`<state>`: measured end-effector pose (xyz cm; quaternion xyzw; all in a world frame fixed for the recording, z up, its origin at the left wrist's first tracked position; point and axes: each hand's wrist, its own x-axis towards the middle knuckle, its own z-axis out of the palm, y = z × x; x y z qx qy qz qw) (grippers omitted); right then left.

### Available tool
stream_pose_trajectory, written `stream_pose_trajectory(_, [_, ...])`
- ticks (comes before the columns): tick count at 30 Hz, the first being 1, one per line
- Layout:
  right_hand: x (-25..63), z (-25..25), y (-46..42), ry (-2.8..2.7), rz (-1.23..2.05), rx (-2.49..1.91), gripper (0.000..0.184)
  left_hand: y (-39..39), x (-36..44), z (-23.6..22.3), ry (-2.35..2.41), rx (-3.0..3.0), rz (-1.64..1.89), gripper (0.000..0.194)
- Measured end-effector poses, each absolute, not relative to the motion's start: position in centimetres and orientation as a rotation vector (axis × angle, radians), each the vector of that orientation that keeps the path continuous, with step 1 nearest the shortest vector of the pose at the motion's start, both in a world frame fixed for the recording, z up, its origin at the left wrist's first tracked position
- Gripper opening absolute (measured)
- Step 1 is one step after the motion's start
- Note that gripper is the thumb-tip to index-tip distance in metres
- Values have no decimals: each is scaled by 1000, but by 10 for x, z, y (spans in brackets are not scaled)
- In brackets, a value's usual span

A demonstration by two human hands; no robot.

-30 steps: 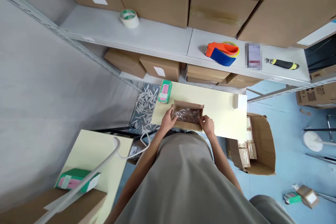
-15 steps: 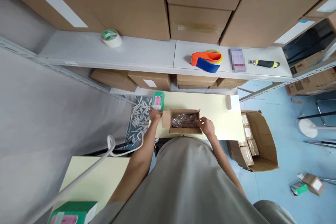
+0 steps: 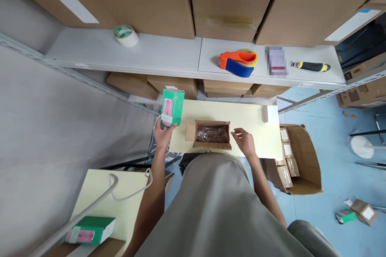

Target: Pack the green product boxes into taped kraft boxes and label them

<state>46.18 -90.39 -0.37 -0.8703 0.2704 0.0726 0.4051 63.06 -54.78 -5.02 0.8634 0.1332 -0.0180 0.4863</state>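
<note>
My left hand [image 3: 163, 133] grips the lower end of a green product box [image 3: 173, 106] with a pink picture on its front, raised over the left end of the cream table [image 3: 250, 136]. An open cardboard box [image 3: 212, 145] sits on the table near my body, one flap folded out to the left. Inside it lies clear bubble wrap [image 3: 212, 133]; anything beneath cannot be made out. Just right of that box, my right hand [image 3: 244, 140] hovers with fingers apart and nothing in them.
A small white box [image 3: 270, 114] stands at the table's right end. On the shelf [image 3: 169, 50] above lie a tape roll [image 3: 126, 37], a tape dispenser [image 3: 238, 62] and a yellow-black cutter [image 3: 312, 66]. A large carton [image 3: 307, 164] of small boxes is at right.
My left hand has left the cardboard box, taken the green box and lifted it off the table. My right hand has let go of the cardboard box and drawn slightly rightward.
</note>
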Motion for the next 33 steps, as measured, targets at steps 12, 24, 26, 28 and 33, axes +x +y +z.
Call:
stream_pose_trajectory(12, [476, 9, -888, 73, 180, -2407, 99, -596, 577, -37, -603, 2177, -386, 71])
stream_pose_trajectory(24, [476, -64, -893, 247, 362, -2372, 79, -620, 582, -77, -683, 2296, -500, 77])
stream_pose_trajectory(26, [477, -70, -892, 233, 352, -2432, 79, -622, 580, -83, -681, 2316, -492, 77])
stream_pose_trajectory(28, [477, -76, -891, 210, 354, -2482, 79, -623, 579, -87, -693, 2346, -483, 77])
stream_pose_trajectory(33, [472, -90, -891, 157, 232, -2438, 70, -618, 572, -90, -751, 2441, -415, 68])
